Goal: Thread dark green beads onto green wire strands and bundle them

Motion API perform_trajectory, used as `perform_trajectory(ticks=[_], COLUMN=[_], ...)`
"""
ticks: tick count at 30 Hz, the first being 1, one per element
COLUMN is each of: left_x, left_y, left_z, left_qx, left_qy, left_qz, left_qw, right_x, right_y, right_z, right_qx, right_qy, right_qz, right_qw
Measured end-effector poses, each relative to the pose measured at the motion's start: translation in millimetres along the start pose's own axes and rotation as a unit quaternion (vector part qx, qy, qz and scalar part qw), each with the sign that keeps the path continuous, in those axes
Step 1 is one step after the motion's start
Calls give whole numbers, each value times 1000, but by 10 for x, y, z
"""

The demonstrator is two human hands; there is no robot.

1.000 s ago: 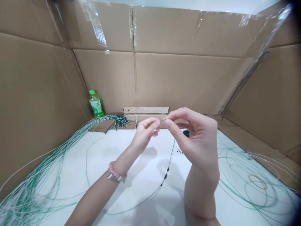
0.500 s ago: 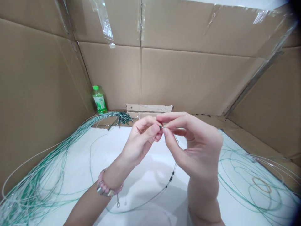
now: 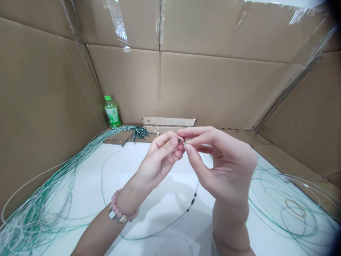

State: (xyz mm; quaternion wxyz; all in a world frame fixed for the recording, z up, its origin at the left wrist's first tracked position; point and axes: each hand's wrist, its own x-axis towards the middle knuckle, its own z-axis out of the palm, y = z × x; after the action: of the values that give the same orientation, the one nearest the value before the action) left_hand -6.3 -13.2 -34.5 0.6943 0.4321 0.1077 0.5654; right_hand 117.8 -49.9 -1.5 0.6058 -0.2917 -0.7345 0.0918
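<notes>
My left hand [image 3: 166,153], wearing a pink beaded bracelet [image 3: 119,211] at the wrist, pinches a small dark green piece [image 3: 179,140] between thumb and forefinger. Its exact kind is too small to make out. Close against it, my right hand [image 3: 221,163] is closed in a pinch on the tip of a thin line, of which only a pale bit shows. Below the hands a thin green line [image 3: 160,233] curves over the white surface, with several small black beads [image 3: 193,201] on it. Its upper end goes out of sight behind my right hand.
A large bundle of green and clear lines [image 3: 53,188] spreads along the left side, its dark tips [image 3: 141,133] at the back. Loose coils [image 3: 290,199] lie at right. A green bottle [image 3: 112,112] stands in the back left corner. Cardboard walls [image 3: 213,85] enclose the white surface.
My right hand has shifted slightly to the right, and the fingertips are a little further apart. More of the green piece shows at my left fingertips. The view has tilted slightly.
</notes>
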Motion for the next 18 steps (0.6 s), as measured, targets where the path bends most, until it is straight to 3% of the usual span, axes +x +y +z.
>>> perform_trajectory(ticks=[7,11,14,16,18], left_x=[11,-2,93,257,481], left_y=[7,-24,-37,-37,-54], left_z=[34,58,-88,-333,-670], left_qx=[-82,-67,31,169,368], left_qy=[7,15,41,63,107], left_qz=[-54,-48,2,65,156], left_qw=[995,997,999,981,910], right_x=[-7,-3,13,24,33], right_y=[15,32,38,33,24], right_z=[-6,-12,-46,-85,-129], right_qx=[8,5,0,-6,-12], right_qy=[-5,0,0,10,25], right_qz=[25,20,17,15,20], right_qw=[1000,1000,1000,1000,999])
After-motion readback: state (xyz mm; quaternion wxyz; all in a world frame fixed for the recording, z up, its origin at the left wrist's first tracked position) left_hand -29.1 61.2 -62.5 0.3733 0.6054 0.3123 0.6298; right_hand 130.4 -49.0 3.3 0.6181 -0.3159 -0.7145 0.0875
